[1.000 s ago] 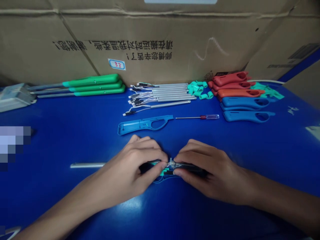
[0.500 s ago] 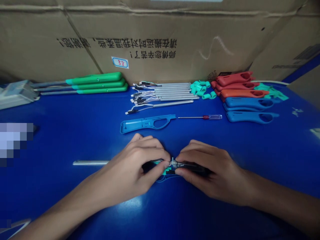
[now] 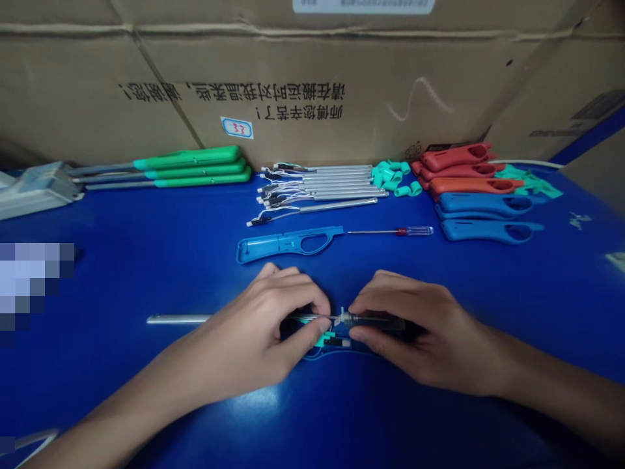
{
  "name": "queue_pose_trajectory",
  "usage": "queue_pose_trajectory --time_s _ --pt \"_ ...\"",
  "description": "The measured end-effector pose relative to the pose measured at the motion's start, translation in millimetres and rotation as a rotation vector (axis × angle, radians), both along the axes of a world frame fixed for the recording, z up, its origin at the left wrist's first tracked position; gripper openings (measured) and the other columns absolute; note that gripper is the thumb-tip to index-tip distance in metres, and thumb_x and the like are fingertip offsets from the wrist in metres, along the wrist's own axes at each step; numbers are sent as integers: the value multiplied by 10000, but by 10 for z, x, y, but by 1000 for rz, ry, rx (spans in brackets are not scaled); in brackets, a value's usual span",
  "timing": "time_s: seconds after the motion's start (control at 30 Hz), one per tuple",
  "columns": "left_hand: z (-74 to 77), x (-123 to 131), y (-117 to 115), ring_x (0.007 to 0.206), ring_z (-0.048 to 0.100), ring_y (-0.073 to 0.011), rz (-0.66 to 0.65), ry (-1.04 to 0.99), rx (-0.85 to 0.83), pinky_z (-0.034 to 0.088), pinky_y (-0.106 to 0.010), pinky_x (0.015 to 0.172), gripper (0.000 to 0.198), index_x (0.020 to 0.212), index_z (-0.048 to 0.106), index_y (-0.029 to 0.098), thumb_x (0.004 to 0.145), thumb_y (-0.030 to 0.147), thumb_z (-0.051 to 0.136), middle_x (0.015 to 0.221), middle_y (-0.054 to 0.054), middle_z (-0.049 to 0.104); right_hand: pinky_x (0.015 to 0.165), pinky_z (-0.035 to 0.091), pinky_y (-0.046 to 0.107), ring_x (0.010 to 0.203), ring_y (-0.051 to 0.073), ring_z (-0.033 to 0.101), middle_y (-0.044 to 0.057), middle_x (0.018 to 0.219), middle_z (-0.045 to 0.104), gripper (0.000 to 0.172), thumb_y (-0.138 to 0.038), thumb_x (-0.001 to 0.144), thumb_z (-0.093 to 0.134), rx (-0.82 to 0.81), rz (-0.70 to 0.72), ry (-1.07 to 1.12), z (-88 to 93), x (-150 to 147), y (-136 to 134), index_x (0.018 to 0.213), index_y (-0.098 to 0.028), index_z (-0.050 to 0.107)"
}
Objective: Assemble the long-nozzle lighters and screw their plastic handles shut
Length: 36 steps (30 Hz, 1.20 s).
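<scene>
A dark translucent tank [image 3: 375, 322] with a clear nozzle lies just in front of the person on the blue surface [image 3: 312, 423], in the grasp of the right hand [image 3: 424, 326], thumb and fingers closed around it. The left hand [image 3: 278, 319] pinches at a thin line [image 3: 334, 318] running to the nozzle, its thumb and forefinger nearly meeting. Beneath the hands, a blue casing [image 3: 322, 354] shows in part beside a small green piece [image 3: 324, 339], while a metal tube [image 3: 178, 319] extends to the left. Beyond, an open blue half-shell [image 3: 280, 245] lies near a screwdriver [image 3: 413, 231] with a red-and-clear handle. Farther back are green-handled lighters [image 3: 200, 166], wired metal rods [image 3: 342, 185], loose turquoise sleeves [image 3: 388, 174] and stacked red, orange and blue shells [image 3: 476, 208], ranged before a cardboard box [image 3: 293, 58] bearing a "33" label [image 3: 237, 127].
</scene>
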<state>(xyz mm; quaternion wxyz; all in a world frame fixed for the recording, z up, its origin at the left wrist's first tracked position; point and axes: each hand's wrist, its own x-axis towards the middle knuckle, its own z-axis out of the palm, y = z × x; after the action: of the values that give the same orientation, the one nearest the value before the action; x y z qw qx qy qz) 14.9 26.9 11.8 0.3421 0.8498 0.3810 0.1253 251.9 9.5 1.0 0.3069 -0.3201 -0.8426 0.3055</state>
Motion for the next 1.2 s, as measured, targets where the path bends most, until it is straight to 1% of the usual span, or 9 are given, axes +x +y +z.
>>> queue_pose_trajectory --time_s 0.13,0.3,0.53,0.8,1.03,1.2 --pt "8 11 2 899 583 -145 -8 -24 3 310 -341 926 124 886 616 235 944 179 522 902 46 650 715 481 212 802 111 590 30 866 668 91 -113 909 672 16 1 22 -23 -19 -8 990 -135 636" --pt "4 10 4 867 582 -138 -30 -45 22 329 -327 847 145 872 631 225 948 166 522 871 44 652 721 498 229 801 125 597 36 858 674 109 -109 908 676 27 -10 49 -60 -26 -13 1005 -144 642" --pt "0 -2 3 850 586 -131 -32 -82 54 337 -322 810 153 860 649 217 927 131 541 862 46 666 701 522 227 788 128 612 43 857 675 128 -114 911 675 40 -43 70 -78 -44 -27 1033 -148 656" --pt "-3 5 3 824 594 -136 -25 -102 68 346 -323 807 168 847 668 210 915 123 542 844 34 670 680 521 230 761 129 607 46 832 673 133 -117 903 685 70 -57 76 -88 -52 -26 1034 -133 666" --pt "-10 -2 9 757 593 -117 -38 -124 91 342 -313 759 177 838 684 214 922 126 556 781 41 660 669 527 231 750 132 618 36 827 678 136 -125 902 690 79 -78 74 -76 -54 -36 1029 -170 672" --pt "-16 0 7 730 583 -113 -42 -132 98 347 -319 773 179 841 696 206 915 117 560 765 39 655 665 523 228 745 131 616 37 820 682 149 -110 886 708 81 -83 94 -82 -65 -31 1023 -156 675"
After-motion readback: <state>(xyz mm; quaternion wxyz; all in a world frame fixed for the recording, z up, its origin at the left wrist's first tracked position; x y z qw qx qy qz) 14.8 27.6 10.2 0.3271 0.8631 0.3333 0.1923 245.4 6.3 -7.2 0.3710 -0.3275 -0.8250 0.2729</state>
